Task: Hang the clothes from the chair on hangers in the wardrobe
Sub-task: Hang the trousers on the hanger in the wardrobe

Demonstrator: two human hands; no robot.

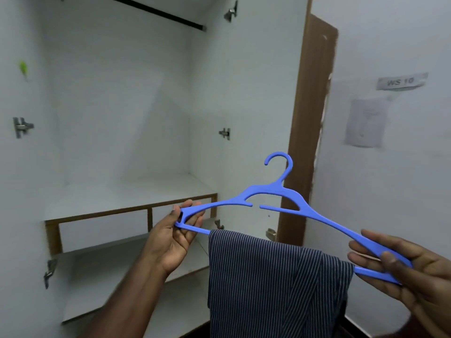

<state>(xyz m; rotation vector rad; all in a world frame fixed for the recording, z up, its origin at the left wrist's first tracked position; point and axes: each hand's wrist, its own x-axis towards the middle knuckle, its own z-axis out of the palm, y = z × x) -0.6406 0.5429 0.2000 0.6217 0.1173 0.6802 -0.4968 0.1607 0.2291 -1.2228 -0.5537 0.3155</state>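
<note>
I am facing the open wardrobe (127, 113), its interior bare apart from the black rail (156, 13) running across the upper back toward the right side wall. Below, the shelf (127, 198) closes the hanging bay, its front edge sitting just behind my left hand.

I am holding the blue hanger (275, 198) level in front of the bay, below the rail and well apart from it. The striped garment (273, 284) is draped over the hanger's lower bar, lying between my two hands and hanging down past the bottom of the view (its lower end is not visible).

My left hand (178, 237) is pinching the hanger's left tip between thumb and curled fingers. My right hand (400, 267) is gripping the right tip, thumb pressing on top, fingers underneath.

Judged procedure for the step in hand: I am keeping the bar level so the fabric does not slide toward either end. Next I should be shifting one hand to the neck beneath the hook (279, 162), raising the hanger, and seating the hook fully over the rail before letting go. The main risk, as I judge it, is the garment slipping off during the re-grip.
</note>
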